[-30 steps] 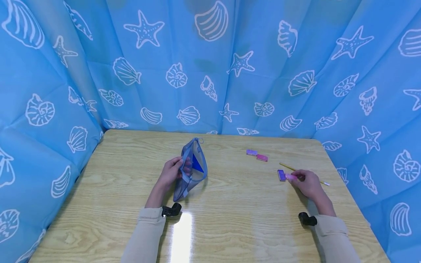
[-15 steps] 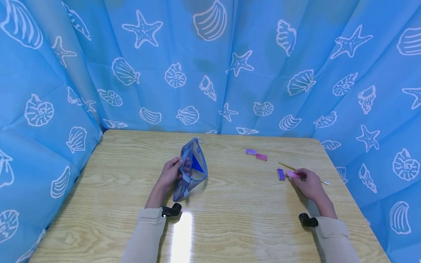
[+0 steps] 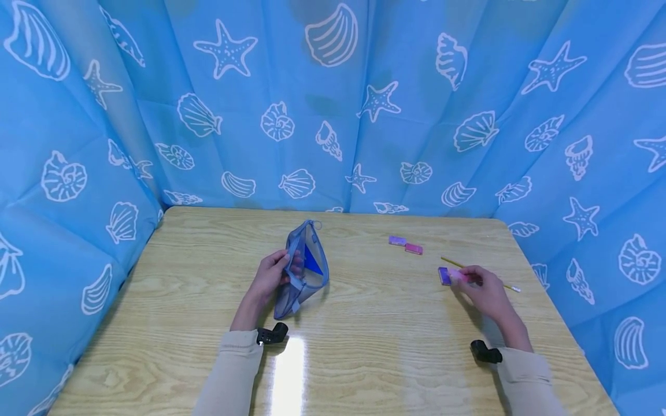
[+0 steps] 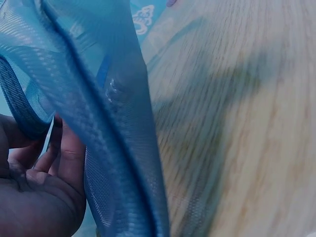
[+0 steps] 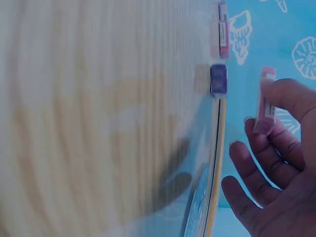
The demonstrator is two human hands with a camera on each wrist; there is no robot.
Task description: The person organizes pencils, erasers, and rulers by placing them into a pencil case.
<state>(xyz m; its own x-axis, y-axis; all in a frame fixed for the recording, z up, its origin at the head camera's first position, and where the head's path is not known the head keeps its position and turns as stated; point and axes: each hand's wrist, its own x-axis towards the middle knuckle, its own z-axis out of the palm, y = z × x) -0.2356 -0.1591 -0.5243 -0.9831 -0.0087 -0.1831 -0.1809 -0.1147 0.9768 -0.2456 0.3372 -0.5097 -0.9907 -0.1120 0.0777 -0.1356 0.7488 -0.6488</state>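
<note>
- Change: since half a second ago the pink block [image 3: 458,276] has shifted toward 9 o'clock and now overlaps the purple block [image 3: 443,277] in the head view; the right wrist view shows it raised off the table [image 3: 364,318], apart from that block.
- Right hand [image 3: 486,292]: pinches the pink block between thumb and fingers, remaining fingers spaced apart; between 2 and 3 o'clock from table middle.
- Left hand [image 3: 272,269]: as before, grips the rim of the mesh pouch [image 3: 286,297], mouth open, at 11 o'clock.
- Lilac block [image 3: 397,240] and dark pink block [image 3: 414,249]: unmoved, ends meeting, at 10 o'clock from the pink block.
- Hidden: mid-length of the pencil [image 3: 452,263], behind the right hand; ends show at 11 and 3 o'clock from it. Blue patch [image 3: 312,261] inside the pouch: lining or contents, cannot tell. Pouch cut off in left wrist view.
- Labels: white, on pink and dark pink blocks; print too small to read.
</note>
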